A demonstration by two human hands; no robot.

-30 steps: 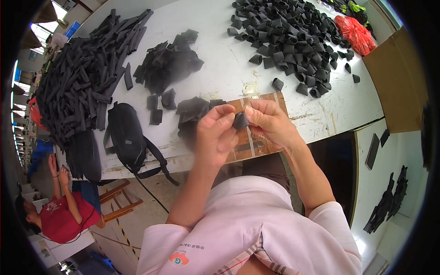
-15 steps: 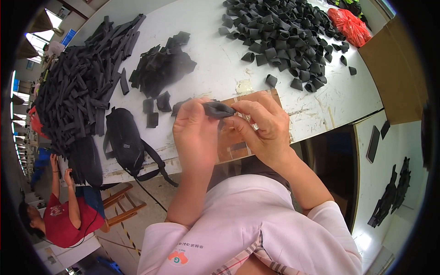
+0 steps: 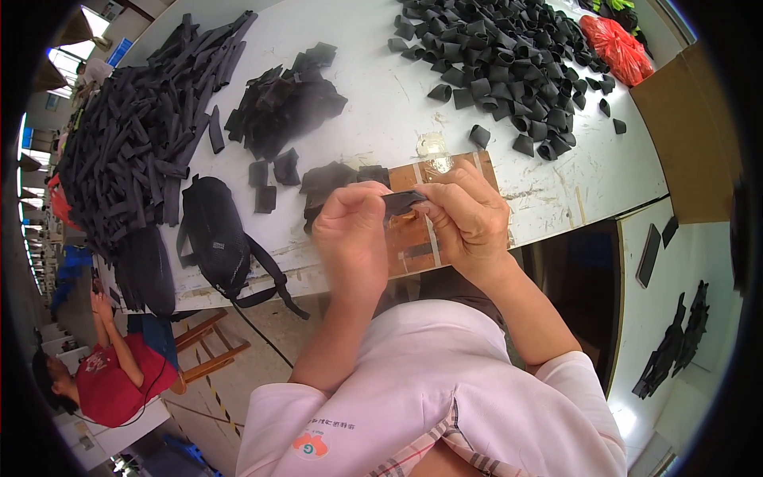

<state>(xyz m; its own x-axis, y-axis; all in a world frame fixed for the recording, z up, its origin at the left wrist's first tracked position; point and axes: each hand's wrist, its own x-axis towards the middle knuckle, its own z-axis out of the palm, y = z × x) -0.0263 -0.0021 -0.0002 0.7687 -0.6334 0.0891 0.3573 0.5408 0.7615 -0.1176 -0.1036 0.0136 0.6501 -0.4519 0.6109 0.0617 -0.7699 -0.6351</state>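
Observation:
My left hand (image 3: 352, 232) and my right hand (image 3: 467, 216) are both closed on a short black fabric piece (image 3: 402, 203), one at each end, with the fingers pinched. The piece looks flattened between them, above a brown board (image 3: 413, 260) at the table's near edge. Just beyond my left hand lie more flat black fabric pieces (image 3: 327, 180), partly hidden by it. Farther back is a loose heap of flat black pieces (image 3: 282, 111). A large pile of short black fabric loops (image 3: 509, 79) spreads over the far right of the table.
Long black fabric strips (image 3: 131, 135) are piled at the left, with a black strapped bag (image 3: 216, 238) near them. A red plastic bag (image 3: 616, 49) and a cardboard box (image 3: 687, 135) stand at the right. At lower left a person in a red shirt (image 3: 119, 381) works beside a wooden stool (image 3: 211, 350).
The held piece has gone from rounded and open to flatter between my fingers. My left hand has moved slightly right and down. The person in red has lowered their hands.

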